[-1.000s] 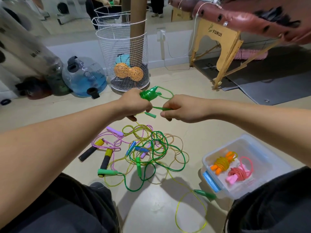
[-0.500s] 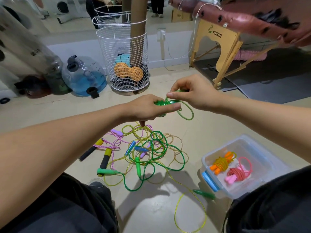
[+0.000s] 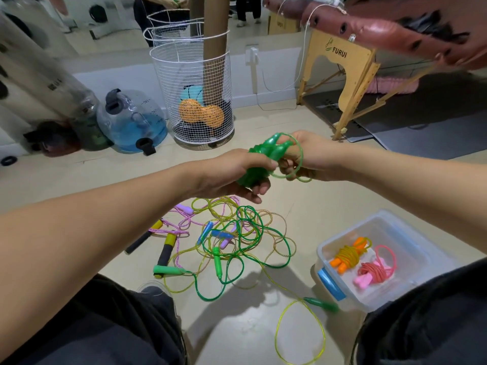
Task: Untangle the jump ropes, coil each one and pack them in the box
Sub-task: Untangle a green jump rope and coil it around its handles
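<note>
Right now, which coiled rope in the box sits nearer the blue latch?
The orange-handled yellow rope. It lies at the clear plastic box's left end, just behind the blue latch; the pink rope sits to its right, farther along.

Left hand (image 3: 232,175), right hand (image 3: 303,156) curled, touching

White wire basket (image 3: 192,101) on floor by wall, orange peanut-shaped ball (image 3: 201,114) and teal ball (image 3: 193,93) inside. Blue-tinted water jug (image 3: 131,122) just left of it. Wooden folding table (image 3: 342,69), padded maroon top, at right; dark mat (image 3: 421,122) beneath.
</note>
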